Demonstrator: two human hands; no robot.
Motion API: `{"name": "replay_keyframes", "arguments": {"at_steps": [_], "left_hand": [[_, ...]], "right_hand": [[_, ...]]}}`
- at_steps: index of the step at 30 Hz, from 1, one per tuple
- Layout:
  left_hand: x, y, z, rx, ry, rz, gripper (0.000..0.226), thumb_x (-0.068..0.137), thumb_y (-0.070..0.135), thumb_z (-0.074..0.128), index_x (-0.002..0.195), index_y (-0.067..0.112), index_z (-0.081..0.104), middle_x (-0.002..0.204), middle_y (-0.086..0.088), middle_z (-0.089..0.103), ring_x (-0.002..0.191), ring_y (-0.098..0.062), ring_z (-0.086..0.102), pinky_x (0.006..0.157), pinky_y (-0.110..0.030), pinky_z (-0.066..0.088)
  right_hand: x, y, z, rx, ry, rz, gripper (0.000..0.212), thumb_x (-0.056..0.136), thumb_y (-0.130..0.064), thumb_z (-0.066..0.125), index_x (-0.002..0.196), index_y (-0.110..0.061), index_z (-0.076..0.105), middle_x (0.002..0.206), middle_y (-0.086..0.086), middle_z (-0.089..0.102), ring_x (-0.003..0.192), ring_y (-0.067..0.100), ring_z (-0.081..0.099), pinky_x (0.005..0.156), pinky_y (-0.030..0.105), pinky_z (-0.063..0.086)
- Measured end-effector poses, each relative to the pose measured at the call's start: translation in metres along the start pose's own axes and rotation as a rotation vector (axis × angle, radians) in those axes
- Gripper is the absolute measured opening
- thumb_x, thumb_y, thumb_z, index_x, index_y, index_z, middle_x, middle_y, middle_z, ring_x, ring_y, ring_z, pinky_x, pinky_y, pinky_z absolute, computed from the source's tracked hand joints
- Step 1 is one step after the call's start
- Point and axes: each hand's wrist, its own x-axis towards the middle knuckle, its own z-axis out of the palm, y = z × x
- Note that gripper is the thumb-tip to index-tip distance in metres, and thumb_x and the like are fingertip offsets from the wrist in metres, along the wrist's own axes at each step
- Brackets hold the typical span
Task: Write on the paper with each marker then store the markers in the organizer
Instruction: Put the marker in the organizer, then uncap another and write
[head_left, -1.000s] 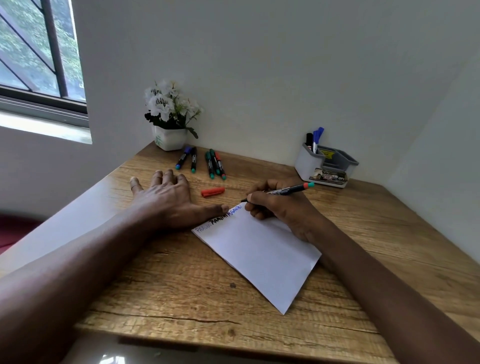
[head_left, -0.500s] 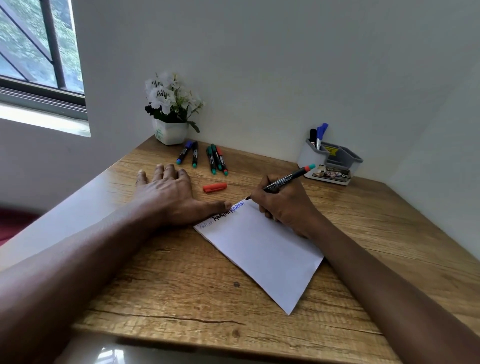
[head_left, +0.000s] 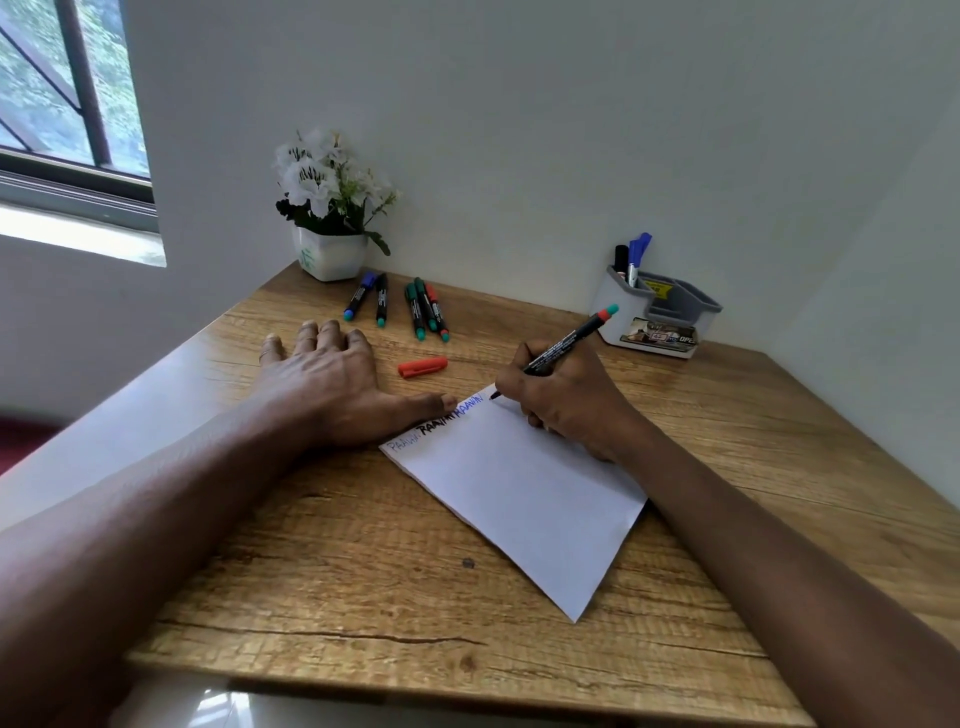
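A white paper (head_left: 524, 493) lies slanted on the wooden desk (head_left: 363, 587), with written words along its top edge. My right hand (head_left: 566, 400) grips an uncapped black marker (head_left: 566, 340) with a red and teal end, its tip at the paper's top right corner. My left hand (head_left: 332, 384) lies flat on the desk, its thumb pressing the paper's top edge. The red cap (head_left: 422, 366) lies on the desk between my hands. Several capped markers (head_left: 400, 306) lie in a row near the back. The grey organizer (head_left: 660, 317) stands at the back right and holds two markers.
A white pot of white flowers (head_left: 330, 208) stands in the back left corner by the wall. A window (head_left: 67, 104) is at the far left. Walls close in the desk at the back and on the right.
My right hand has tilted the marker more upright and moved its tip to the paper's top right corner. My left hand has stayed flat on the paper's edge.
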Motion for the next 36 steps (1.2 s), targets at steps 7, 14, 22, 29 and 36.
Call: {"name": "replay_keyframes", "arguments": {"at_steps": [7, 14, 22, 29, 36], "left_hand": [[-0.0005, 0.0009, -0.0001, 0.001, 0.002, -0.003, 0.147, 0.050, 0.106, 0.023, 0.163, 0.014, 0.006, 0.171, -0.013, 0.000, 0.157, -0.030, 0.001, 0.125, -0.058, 0.004], [-0.0006, 0.0022, -0.0021, 0.017, -0.015, -0.008, 0.146, 0.049, 0.104, 0.023, 0.163, 0.015, 0.006, 0.171, -0.014, -0.001, 0.157, -0.030, 0.001, 0.125, -0.058, 0.005], [-0.0012, 0.0022, -0.0021, 0.015, -0.004, -0.007, 0.147, 0.048, 0.105, 0.023, 0.163, 0.016, 0.008, 0.171, -0.014, 0.001, 0.157, -0.031, 0.002, 0.125, -0.058, 0.006], [-0.0025, 0.0029, -0.0032, 0.010, -0.007, -0.014, 0.144, 0.050, 0.105, 0.025, 0.163, 0.016, 0.009, 0.171, -0.014, 0.001, 0.157, -0.031, 0.002, 0.125, -0.058, 0.006], [-0.0023, 0.0038, -0.0042, 0.014, -0.010, -0.016, 0.140, 0.056, 0.104, 0.029, 0.163, 0.016, 0.008, 0.171, -0.014, 0.001, 0.157, -0.031, 0.002, 0.125, -0.058, 0.006]], "right_hand": [[0.0003, 0.0037, -0.0017, -0.009, -0.045, -0.009, 0.015, 0.085, -0.007, 0.073, 0.081, 0.005, 0.064, 0.054, 0.003, 0.058, 0.049, 0.015, 0.051, 0.047, 0.025, 0.044], [-0.0014, 0.0008, -0.0018, -0.008, -0.025, 0.002, 0.017, 0.086, -0.007, 0.073, 0.076, 0.000, 0.061, 0.051, 0.002, 0.055, 0.044, 0.015, 0.050, 0.041, 0.021, 0.040], [-0.0025, 0.0007, -0.0009, -0.012, -0.006, -0.005, 0.020, 0.087, -0.005, 0.073, 0.084, 0.011, 0.060, 0.058, 0.011, 0.056, 0.049, 0.017, 0.051, 0.044, 0.022, 0.043], [-0.0040, -0.0001, -0.0015, 0.011, -0.002, 0.011, 0.017, 0.087, -0.005, 0.072, 0.080, 0.006, 0.061, 0.058, 0.010, 0.059, 0.051, 0.020, 0.052, 0.044, 0.023, 0.043], [-0.0025, 0.0009, 0.0004, -0.013, 0.044, -0.014, 0.023, 0.085, -0.007, 0.073, 0.067, -0.009, 0.059, 0.052, 0.003, 0.057, 0.048, 0.017, 0.052, 0.048, 0.029, 0.046]]}}
